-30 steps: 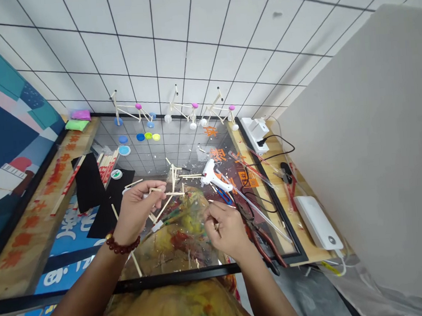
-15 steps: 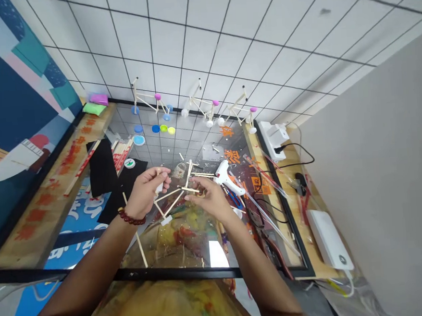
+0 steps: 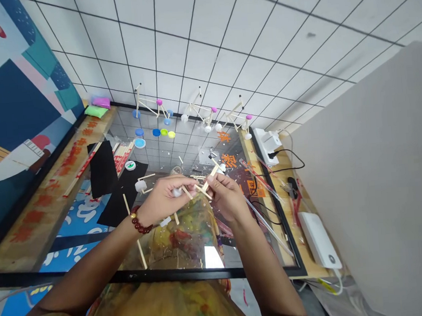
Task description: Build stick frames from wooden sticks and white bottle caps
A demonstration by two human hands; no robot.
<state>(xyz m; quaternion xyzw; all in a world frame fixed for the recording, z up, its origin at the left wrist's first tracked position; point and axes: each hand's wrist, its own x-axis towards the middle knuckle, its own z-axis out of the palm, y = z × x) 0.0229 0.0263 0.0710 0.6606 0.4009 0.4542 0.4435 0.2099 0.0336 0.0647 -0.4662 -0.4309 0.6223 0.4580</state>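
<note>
Above the glass-topped table (image 3: 188, 248) I hold a small frame of thin wooden sticks (image 3: 198, 187) between both hands. My left hand (image 3: 163, 200), with a red bead bracelet on the wrist, is closed on the frame's left part, near a white cap wheel (image 3: 140, 185). Fingers of my right hand (image 3: 228, 195) pinch the frame's right sticks. The two hands almost touch.
Three finished stick models (image 3: 197, 113) with pink tops stand along the tiled back wall. Coloured bottle caps (image 3: 155, 133), black sheets (image 3: 106, 177), chopstick packs (image 3: 122, 157), glue sticks (image 3: 261, 178), a white power strip (image 3: 269, 142) and a white power bank (image 3: 318, 239) lie around.
My right hand rose from the table and closed on the stick frame. Both hands drew together, and the frame turned in my grip. The glue gun is now hidden behind my hands.
</note>
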